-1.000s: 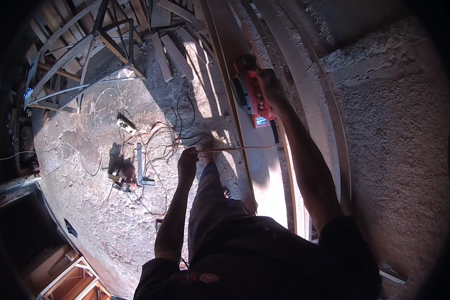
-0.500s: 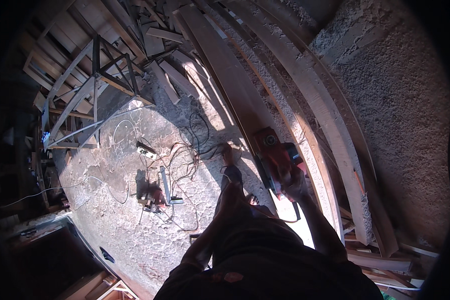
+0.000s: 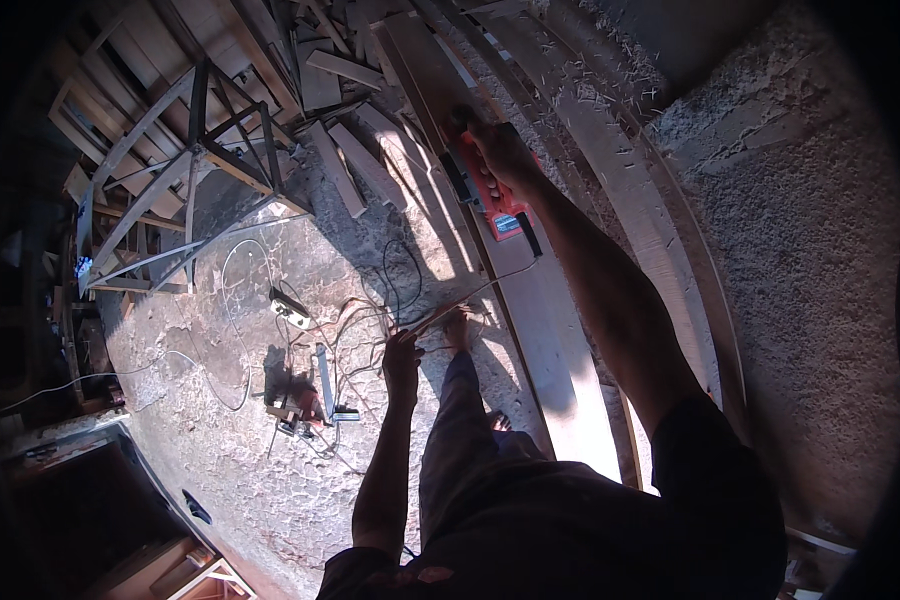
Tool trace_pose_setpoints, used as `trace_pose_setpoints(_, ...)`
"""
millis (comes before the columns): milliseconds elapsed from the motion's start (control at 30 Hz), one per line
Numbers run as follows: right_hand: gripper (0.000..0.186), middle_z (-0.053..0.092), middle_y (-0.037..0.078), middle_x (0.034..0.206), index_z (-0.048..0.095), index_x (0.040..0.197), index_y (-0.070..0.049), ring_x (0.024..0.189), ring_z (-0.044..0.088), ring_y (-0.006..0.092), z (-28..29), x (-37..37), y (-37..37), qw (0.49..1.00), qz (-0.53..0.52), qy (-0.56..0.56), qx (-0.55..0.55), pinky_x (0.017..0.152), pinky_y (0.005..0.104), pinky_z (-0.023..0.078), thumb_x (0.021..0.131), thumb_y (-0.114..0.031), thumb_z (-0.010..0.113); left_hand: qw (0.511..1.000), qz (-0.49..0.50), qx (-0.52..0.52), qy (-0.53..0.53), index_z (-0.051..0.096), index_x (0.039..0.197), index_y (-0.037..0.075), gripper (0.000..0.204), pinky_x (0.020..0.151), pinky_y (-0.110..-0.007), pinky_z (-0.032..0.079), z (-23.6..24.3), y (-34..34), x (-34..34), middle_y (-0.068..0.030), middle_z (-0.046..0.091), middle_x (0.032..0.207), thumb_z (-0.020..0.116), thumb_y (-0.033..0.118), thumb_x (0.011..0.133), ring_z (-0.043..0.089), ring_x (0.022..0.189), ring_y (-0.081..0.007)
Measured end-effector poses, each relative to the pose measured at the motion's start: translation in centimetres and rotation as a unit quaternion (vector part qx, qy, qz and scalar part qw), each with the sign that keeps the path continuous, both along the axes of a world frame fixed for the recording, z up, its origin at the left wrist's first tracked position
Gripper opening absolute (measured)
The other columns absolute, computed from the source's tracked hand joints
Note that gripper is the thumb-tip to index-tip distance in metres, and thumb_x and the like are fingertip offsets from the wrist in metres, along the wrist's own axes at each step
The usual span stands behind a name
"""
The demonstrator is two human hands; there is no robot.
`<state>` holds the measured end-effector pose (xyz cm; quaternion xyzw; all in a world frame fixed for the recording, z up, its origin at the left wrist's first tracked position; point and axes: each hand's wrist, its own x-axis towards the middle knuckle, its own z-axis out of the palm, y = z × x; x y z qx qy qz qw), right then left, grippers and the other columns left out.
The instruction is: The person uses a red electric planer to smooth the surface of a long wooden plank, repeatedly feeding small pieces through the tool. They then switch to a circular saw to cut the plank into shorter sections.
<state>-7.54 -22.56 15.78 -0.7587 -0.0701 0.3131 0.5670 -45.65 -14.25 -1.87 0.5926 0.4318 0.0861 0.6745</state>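
Note:
A red electric planer rests on a long wide board, near the board's far part. My right hand, arm stretched forward, is closed on the planer's top. From its rear end a power cord runs down and left to my left hand. My left hand is raised beside the board over the floor, its fingers closed round the cord. Shadow darkens both hands, so single fingers are hard to make out.
Several curved planks covered in shavings lie to the right. On the floor are a white power strip, tangled cords and another power tool. A wooden frame and loose boards stand at the far left. My foot is beside the board.
My right hand has moved the planer far forward along the board. My left hand has come up from near my leg and lifts the cord.

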Motion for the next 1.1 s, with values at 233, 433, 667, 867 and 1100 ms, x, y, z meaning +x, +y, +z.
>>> trace_pose_setpoints(233, 0.047, 0.058, 0.009, 0.061, 0.067, 0.103, -0.006, 0.051, 0.064, 0.0193, -2.2, -20.3, -16.7, 0.997, 0.028, -0.041, -0.054, 0.045, 0.0369, 0.048, 0.105, -0.051, 0.054, 0.979, -0.171, 0.111, -0.013, 0.06, 0.131, 0.0, 0.033, 0.076, -0.031, 0.055, -2.5, -4.4, -5.7, -0.0053, 0.067, 0.102, 0.06, 0.019, 0.104, 0.067, 0.086, -0.0142)
trace_pose_setpoints(433, 0.039, 0.066, 0.022, 0.076, 0.062, 0.105, -0.003, 0.065, 0.071, 0.0348, -3.0, -40.2, -31.5, 0.989, 0.019, -0.117, -0.093, 0.047, 0.0455, 0.047, 0.102, -0.042, 0.058, 0.761, -0.49, 0.411, -0.108, 0.056, 0.129, 0.0, 0.035, 0.079, -0.034, 0.057, -6.6, -14.4, -13.8, -0.0149, 0.068, 0.101, 0.064, 0.019, 0.101, 0.071, 0.091, -0.0263)
trace_pose_setpoints(667, 0.052, 0.068, 0.024, 0.077, 0.066, 0.109, 0.001, 0.076, 0.074, 0.039, -1.2, -31.9, -23.3, 0.982, -0.027, -0.152, -0.111, 0.058, 0.0444, 0.05, 0.102, -0.049, 0.055, 0.969, -0.225, 0.097, -0.015, 0.033, 0.154, 0.001, 0.067, 0.093, -0.036, 0.055, -5.9, -13.3, -6.4, -0.025, 0.06, 0.133, 0.068, 0.018, 0.099, 0.066, 0.121, -0.0301)
trace_pose_setpoints(867, 0.054, 0.067, 0.014, 0.068, 0.068, 0.109, -0.004, 0.059, 0.069, 0.0248, -3.4, -13.7, -10.3, 0.986, -0.001, -0.082, -0.143, 0.053, 0.0418, 0.049, 0.102, -0.056, 0.056, 0.981, -0.185, -0.006, -0.063, -0.005, 0.16, -0.005, 0.104, 0.106, -0.04, 0.049, -2.9, -13.1, 1.5, -0.0341, 0.03, 0.16, 0.073, 0.023, 0.097, 0.053, 0.137, -0.039)
trace_pose_setpoints(1100, 0.047, 0.046, -0.003, 0.056, 0.058, 0.095, -0.013, 0.041, 0.046, 0.0087, -0.6, 5.5, 8.9, 0.999, -0.027, 0.009, 0.025, 0.036, 0.0282, 0.037, 0.101, -0.06, 0.056, 0.921, -0.344, -0.174, -0.058, -0.009, 0.158, -0.008, 0.127, 0.097, -0.042, 0.055, -1.7, -15.7, 4.5, -0.0332, 0.061, 0.132, 0.085, 0.039, 0.086, 0.067, 0.117, -0.0369)
